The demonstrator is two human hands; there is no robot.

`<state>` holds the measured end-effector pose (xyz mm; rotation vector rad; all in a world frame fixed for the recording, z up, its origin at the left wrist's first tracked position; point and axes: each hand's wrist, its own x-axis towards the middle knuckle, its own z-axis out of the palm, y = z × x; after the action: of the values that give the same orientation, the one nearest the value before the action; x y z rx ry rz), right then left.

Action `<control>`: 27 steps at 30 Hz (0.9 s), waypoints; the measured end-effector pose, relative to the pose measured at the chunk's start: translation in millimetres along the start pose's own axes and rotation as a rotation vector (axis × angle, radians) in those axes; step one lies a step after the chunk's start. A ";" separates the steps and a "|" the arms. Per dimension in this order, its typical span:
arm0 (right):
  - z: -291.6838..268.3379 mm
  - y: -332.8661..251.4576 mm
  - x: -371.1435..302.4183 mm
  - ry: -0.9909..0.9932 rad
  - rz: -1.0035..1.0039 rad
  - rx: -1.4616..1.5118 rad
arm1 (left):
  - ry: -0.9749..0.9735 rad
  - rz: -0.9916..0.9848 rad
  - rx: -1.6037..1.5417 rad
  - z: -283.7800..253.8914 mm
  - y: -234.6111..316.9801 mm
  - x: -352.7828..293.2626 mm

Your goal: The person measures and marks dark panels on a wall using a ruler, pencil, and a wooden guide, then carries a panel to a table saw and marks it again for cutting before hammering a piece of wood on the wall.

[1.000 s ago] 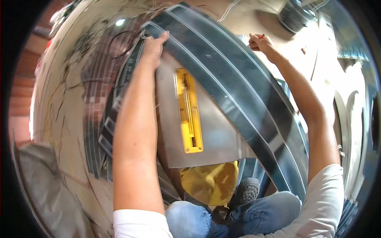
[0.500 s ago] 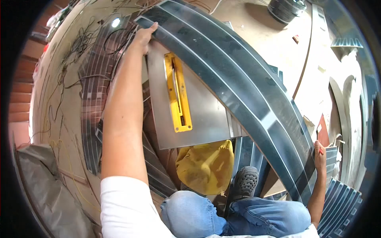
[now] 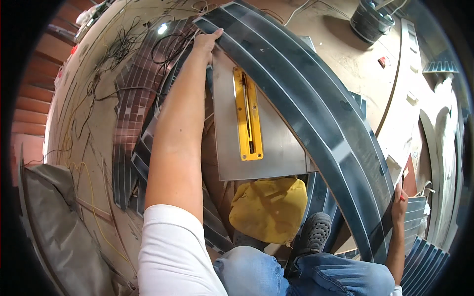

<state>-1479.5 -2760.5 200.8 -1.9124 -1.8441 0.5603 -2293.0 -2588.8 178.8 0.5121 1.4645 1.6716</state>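
Far left: grey tarp-like sheet point(image 3: 54, 217) at lower edge, w/ loose dark and yellow wires point(image 3: 94, 98) strewn over the dusty floor above it. Next, stacks of dark ribbed panels point(image 3: 129, 113) lying flat on the floor, a bright light spot near their top. Left arm in white sleeve runs up from the lower edge; left hand point(image 3: 206, 43) is at the far end of the long dark panel point(image 3: 316, 113), fingers curled over its left edge, gripping it. Beside the arm, a table saw top point(image 3: 276, 148), grey metal, w/ yellow throat insert point(image 3: 248, 114) running lengthwise; a yellow bag-like part point(image 3: 269, 209) hangs below its near edge. The long dark panel w/ pale stripes lies diagonally across the saw top's right side, arcing from top centre down to lower right. Below: blue jeans and a grey shoe point(image 3: 312, 232). Right hand point(image 3: 399, 203) grips the panel's near end at its right edge, w/ something small and red in the fingers; can't tell what. Further right, more ribbed panels point(image 3: 424, 256) stacked near the hand. Top right: dark round coil or bucket point(image 3: 369, 19) on the floor, well apart.
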 end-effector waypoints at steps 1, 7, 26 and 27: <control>12.3 -8.2 -7.5 -0.021 0.026 0.020 | -0.013 0.015 0.059 -20.3 6.8 14.1; 7.8 -14.2 -35.5 -0.063 0.091 -0.033 | -0.017 0.018 0.054 -8.6 -4.1 2.1; 13.0 -46.9 -63.3 -0.067 0.066 0.064 | 0.001 0.050 0.047 -17.8 -5.7 9.6; 12.4 -45.9 -64.3 -0.068 0.067 0.066 | 0.001 0.049 0.046 -17.8 -6.9 9.3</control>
<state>-1526.8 -2823.1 215.9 -1.9400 -1.7849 0.7081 -2309.5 -2592.4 166.1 0.5768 1.5051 1.6789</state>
